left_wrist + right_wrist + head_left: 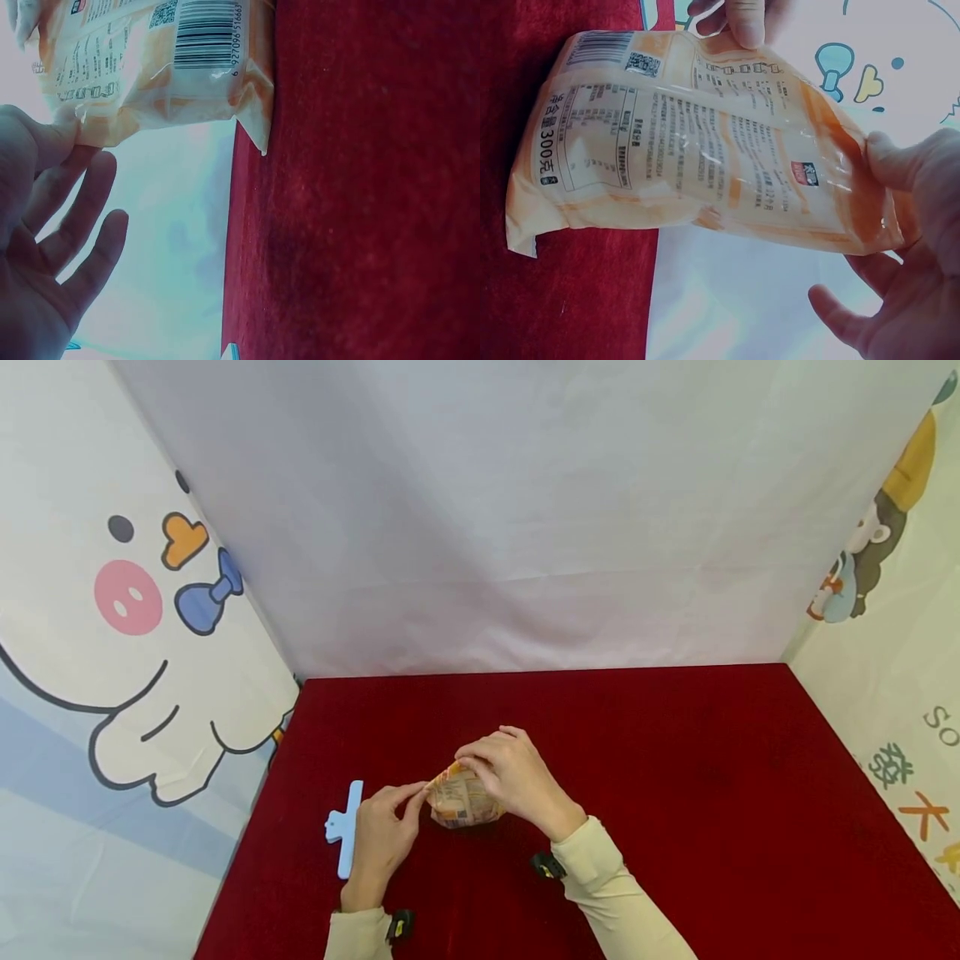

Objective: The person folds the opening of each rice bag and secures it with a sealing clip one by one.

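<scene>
Cream sleeves (626,902) come in from 5 and 7 o'clock, nearest the head camera, and beyond them I hold a bag (465,802) up on the red counter (712,810), at 6 o'clock from that view's centre. My left hand (384,835) pinches one top corner between thumb and fingertip, its other fingers spread loose; my right hand (517,772) pinches the opposite corner, thumb on the printed face.

From the head, the pinched edge runs from 8 to 2 o'clock. On my right wrist's view the long axis lies roughly from 9 o'clock, the end by the counter, to 3 o'clock, where I grip.

Both wrist views show the barcode (204,34) sharply, which the head view leaves too small to read; the right one adds a big "300" and a red logo (805,173).

It's glossy, crinkled plastic, orange and cream, with a pointed lower corner. At 9 o'clock from my left hand lies a smooth pale-blue clip (347,828), T-shaped, its bar running 12 to 6. Velvety cloth covers the counter.
</scene>
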The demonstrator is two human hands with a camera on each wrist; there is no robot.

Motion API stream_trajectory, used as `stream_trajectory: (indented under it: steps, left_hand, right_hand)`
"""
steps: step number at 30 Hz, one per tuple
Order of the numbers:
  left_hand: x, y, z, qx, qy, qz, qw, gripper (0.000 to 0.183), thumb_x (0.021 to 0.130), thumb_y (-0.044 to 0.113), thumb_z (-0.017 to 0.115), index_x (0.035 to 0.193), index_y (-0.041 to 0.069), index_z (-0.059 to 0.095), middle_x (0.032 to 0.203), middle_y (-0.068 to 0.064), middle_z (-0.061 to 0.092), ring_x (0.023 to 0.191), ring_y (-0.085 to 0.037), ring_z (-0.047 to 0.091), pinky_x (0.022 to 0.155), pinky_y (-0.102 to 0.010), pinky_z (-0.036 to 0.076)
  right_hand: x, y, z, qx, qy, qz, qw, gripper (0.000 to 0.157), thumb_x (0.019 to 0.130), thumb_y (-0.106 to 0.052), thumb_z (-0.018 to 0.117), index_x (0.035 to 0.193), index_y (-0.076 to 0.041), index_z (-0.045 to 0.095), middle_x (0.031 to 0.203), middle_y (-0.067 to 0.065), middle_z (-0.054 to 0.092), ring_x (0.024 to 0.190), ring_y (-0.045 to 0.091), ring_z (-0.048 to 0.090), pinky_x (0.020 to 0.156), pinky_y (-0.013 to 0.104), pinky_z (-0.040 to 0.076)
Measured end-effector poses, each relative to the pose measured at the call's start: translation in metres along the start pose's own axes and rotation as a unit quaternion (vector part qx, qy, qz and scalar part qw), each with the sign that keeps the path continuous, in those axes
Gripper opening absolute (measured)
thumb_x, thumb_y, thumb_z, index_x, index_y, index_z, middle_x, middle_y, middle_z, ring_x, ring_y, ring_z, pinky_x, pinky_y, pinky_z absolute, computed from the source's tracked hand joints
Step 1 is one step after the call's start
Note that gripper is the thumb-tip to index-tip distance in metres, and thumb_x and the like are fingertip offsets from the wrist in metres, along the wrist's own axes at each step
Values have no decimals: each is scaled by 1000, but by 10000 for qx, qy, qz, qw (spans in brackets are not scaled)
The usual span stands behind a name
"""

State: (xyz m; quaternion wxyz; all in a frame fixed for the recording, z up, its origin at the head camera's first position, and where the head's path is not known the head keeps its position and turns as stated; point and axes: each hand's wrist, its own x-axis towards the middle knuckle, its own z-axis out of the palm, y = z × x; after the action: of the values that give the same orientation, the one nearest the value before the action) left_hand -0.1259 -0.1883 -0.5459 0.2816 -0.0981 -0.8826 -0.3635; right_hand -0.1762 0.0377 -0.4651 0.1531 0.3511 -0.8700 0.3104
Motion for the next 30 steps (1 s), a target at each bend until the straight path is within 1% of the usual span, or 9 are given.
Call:
stream_trajectory:
  steps: [4, 8, 14, 19, 22, 24, 26, 28, 30]
  left_hand:
    - [0, 0, 2, 115, 171, 110, 9997, 13, 87, 4, 86, 99, 7, 86, 83, -8, 80, 66, -18, 69, 57, -33, 53]
    - [0, -1, 4, 153, 278, 177, 9993, 12, 85, 2, 86, 96, 7, 86, 80, -8, 79, 64, -19, 69, 57, -34, 53]
    - [0, -1, 6, 139, 353, 152, 9992, 12, 84, 1, 86, 95, 8, 86, 80, -8, 79, 63, -18, 68, 57, -34, 52]
    - [-1, -2, 7, 41, 306, 57, 9995, 12, 86, 2, 86, 96, 8, 85, 82, -8, 80, 64, -16, 68, 58, -33, 53]
    - [-1, -1, 7, -39, 251, 8, 9997, 12, 87, 2, 85, 97, 8, 85, 85, -7, 81, 70, -18, 72, 63, -37, 57]
    - [-1, -1, 7, -119, 238, -29, 9996, 11, 88, 3, 85, 97, 8, 85, 89, -7, 82, 79, -20, 75, 70, -42, 60]
    - [0, 0, 7, -217, 254, -55, 9994, 10, 88, 4, 85, 97, 9, 85, 92, -5, 82, 88, -22, 76, 78, -45, 61]
    - [0, 1, 7, -364, 285, -56, 9989, 9, 89, 5, 85, 97, 10, 85, 96, -3, 82, 96, -24, 75, 84, -45, 59]
    - [0, 2, 9, -506, 300, -61, 9983, 9, 90, 7, 85, 97, 11, 84, 98, -2, 82, 98, -23, 75, 87, -43, 58]
  right_hand:
    - [-1, 1, 0, 108, 37, -213, 9997, 10, 97, -22, 80, 103, -15, 84, 99, -4, 83, 94, 14, 75, 112, 58, 49]
    - [-3, 3, 0, 108, 36, -397, 9991, 12, 93, -27, 85, 100, -17, 83, 95, -6, 82, 88, 11, 74, 109, 56, 51]
    - [-4, 4, -1, -126, -20, -573, 9983, 17, 89, -28, 89, 103, -19, 83, 99, -7, 82, 93, 11, 74, 105, 49, 53]
    - [-3, 5, 0, -300, 36, -688, 9972, 17, 90, -27, 88, 103, -18, 84, 100, -7, 82, 95, 11, 74, 103, 46, 55]
    - [-3, 5, 1, -310, 104, -720, 9969, 16, 90, -27, 88, 102, -17, 84, 98, -7, 82, 93, 11, 75, 101, 44, 56]
    - [-2, 5, 2, -288, 139, -748, 9967, 16, 89, -26, 88, 101, -17, 85, 97, -7, 82, 92, 11, 74, 99, 43, 57]
    - [-2, 5, 2, -267, 174, -777, 9965, 14, 89, -25, 88, 99, -16, 85, 95, -7, 82, 90, 11, 74, 97, 41, 57]
    - [-1, 5, 2, -231, 206, -813, 9962, 12, 90, -23, 87, 98, -16, 85, 94, -6, 82, 89, 11, 74, 95, 39, 58]
    - [0, 5, 2, -239, 222, -832, 9960, 10, 90, -22, 87, 97, -15, 85, 93, -6, 82, 88, 11, 74, 93, 38, 59]
